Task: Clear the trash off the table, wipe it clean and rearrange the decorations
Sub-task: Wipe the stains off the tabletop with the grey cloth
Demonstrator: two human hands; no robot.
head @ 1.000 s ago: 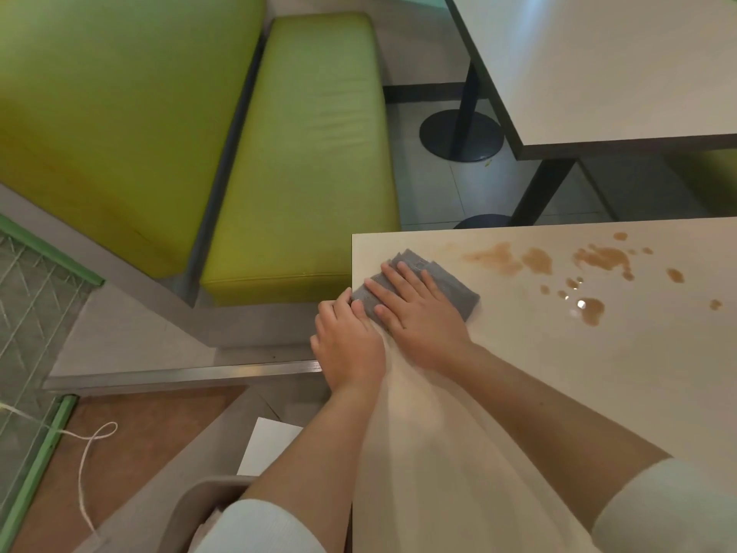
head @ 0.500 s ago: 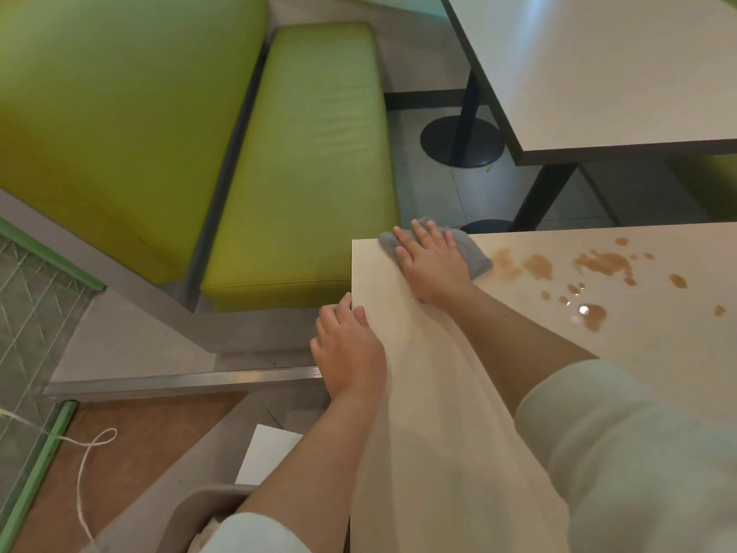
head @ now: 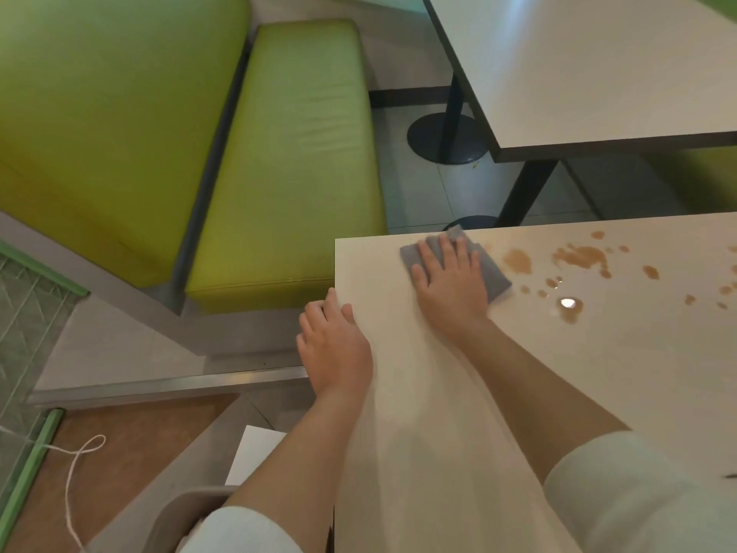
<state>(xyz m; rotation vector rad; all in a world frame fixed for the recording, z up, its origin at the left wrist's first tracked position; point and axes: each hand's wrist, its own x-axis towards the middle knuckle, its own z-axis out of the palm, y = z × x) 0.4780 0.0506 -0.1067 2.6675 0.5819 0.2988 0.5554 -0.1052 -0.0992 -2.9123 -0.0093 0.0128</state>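
- Cloth point(head: 494, 273), grey, folded, flat near the far left corner of the pale laminate bench point(head: 458, 433); pressed under the right hand point(head: 450, 287), fingers spread, palm down, not closed around it.
- Left hand point(head: 333, 349): rests on the bench's left edge, grip loose, holding nothing.
- Brown liquid spills point(head: 582, 257): scattered right of the cloth, nearest one just beside it.
- Green padded seat point(head: 295, 161): beyond the bench.

My right hand point(head: 448, 287) covers most of the grey cloth point(head: 496, 279), so I can't see its middle. The brown spill point(head: 582, 257) runs off the frame's right edge. My left hand point(head: 333, 347) hides the table point(head: 399, 453) edge beneath it.
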